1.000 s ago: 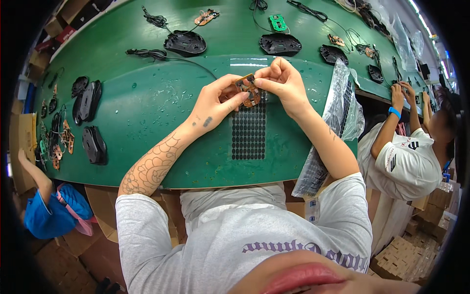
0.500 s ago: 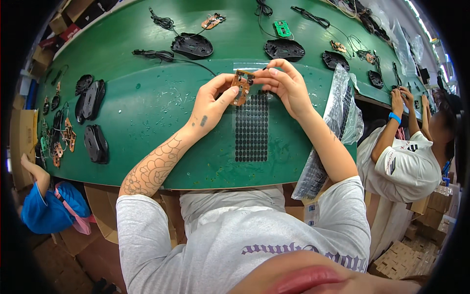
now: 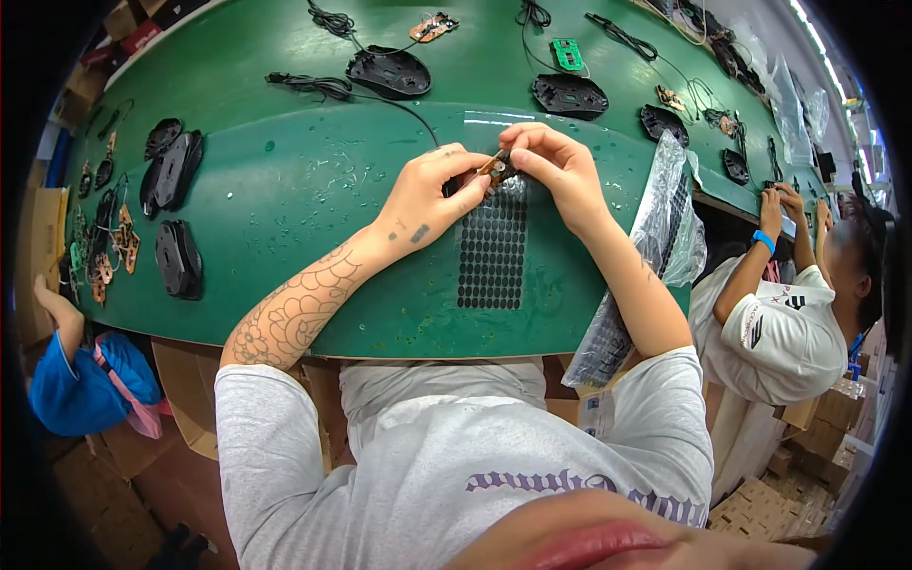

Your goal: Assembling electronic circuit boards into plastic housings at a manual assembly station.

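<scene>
My left hand [image 3: 442,187] is closed on a small brown circuit board [image 3: 495,171], held tilted above the bench with thumb and fingers at its left side. At the board's other end, my right hand [image 3: 551,169] has thumb and fingers pinched together against it. Whether anything small sits between those right fingertips is hidden. Just below both hands lies a clear sheet with rows of black oval stickers [image 3: 491,261], its upper part covered by the hands and board.
Black mouse shells [image 3: 389,73] with cables and a green circuit board [image 3: 567,55] lie along the far side. More black shells [image 3: 178,258] are at left. A clear plastic bag [image 3: 655,218] lies beside my right forearm. A co-worker [image 3: 779,332] sits at right.
The circuit board has been turned from facing me to nearly edge-on. My right hand's fingers have closed in on its end. The view has shifted slightly.
</scene>
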